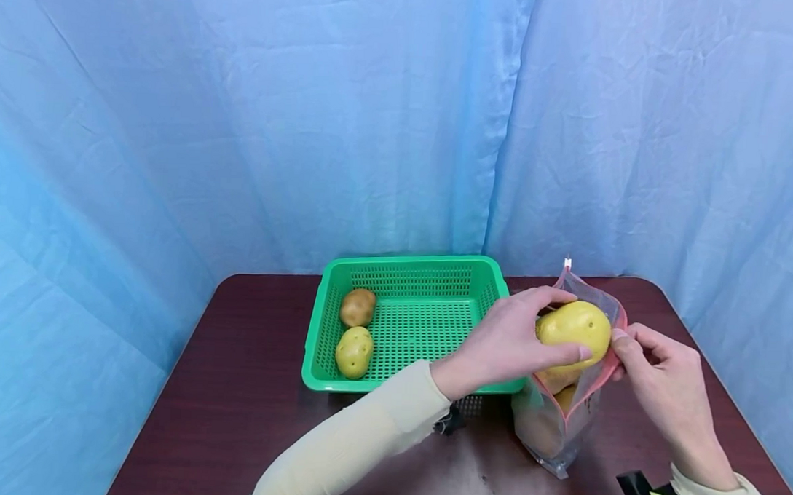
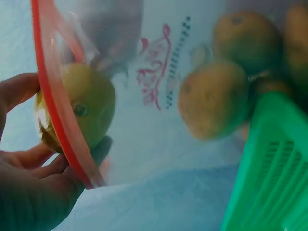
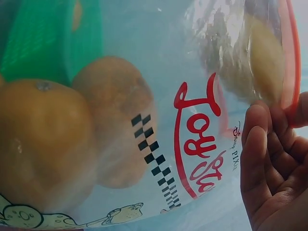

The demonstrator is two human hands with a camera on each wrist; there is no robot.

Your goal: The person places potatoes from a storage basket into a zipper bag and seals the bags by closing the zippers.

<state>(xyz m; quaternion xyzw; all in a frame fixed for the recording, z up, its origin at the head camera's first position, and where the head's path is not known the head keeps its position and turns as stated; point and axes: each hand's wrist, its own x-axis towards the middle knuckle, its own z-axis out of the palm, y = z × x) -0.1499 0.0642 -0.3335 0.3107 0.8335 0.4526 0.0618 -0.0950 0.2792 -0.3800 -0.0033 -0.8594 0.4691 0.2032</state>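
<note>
A smooth, rounded yellow fruit (image 1: 579, 330) with a small dimple is gripped by my left hand (image 1: 507, 342) at the mouth of a clear zip bag (image 1: 547, 427). In the left wrist view, the fruit (image 2: 89, 103) lies partly behind the bag's red rim. My right hand (image 1: 667, 377) pinches that rim on the right side, as the right wrist view also shows. Low in the bag, an orange-coloured round fruit (image 3: 43, 139) and a brownish round item (image 3: 118, 120) press against the plastic. Part of the bag's contents is hidden.
A green slotted basket (image 1: 405, 260) stands left of the bag, beneath my left forearm. Inside it lie a brown potato (image 1: 358, 307) and a yellow potato (image 1: 354, 352). The dark wooden table (image 1: 233, 409) ends at blue curtains (image 1: 341, 129).
</note>
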